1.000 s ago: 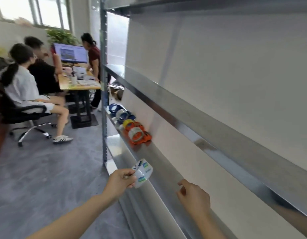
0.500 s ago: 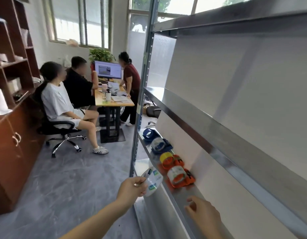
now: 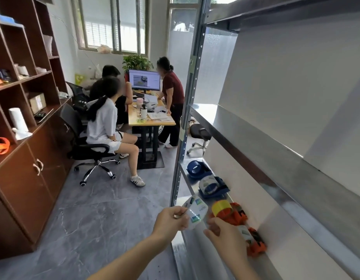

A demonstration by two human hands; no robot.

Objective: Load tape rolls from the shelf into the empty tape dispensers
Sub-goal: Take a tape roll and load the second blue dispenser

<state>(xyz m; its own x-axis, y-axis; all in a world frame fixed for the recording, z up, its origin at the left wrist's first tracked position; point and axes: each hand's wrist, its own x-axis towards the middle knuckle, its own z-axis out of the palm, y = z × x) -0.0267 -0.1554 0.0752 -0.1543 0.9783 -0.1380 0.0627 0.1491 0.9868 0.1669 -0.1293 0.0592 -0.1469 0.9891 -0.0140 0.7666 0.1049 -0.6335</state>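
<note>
Head view shows the left hand [image 3: 171, 220] with fingers clamped on a tape roll [image 3: 195, 212] just off the shelf's [image 3: 197, 197] front edge; the right hand [image 3: 223, 233], fingers curled, grip unclear, reaches toward the orange dispensers [image 3: 235, 216]. A loose pinch could drop the roll, or the reach could knock a dispenser off.

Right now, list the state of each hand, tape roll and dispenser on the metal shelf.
Left hand: gripping the wrapped tape roll.
Right hand: at the shelf, grip unclear.
Far blue dispenser: empty.
Near blue dispenser: holds a roll.
Far orange dispenser: holds a yellow roll.
Near orange dispenser: holds a roll, partly hidden.
</note>
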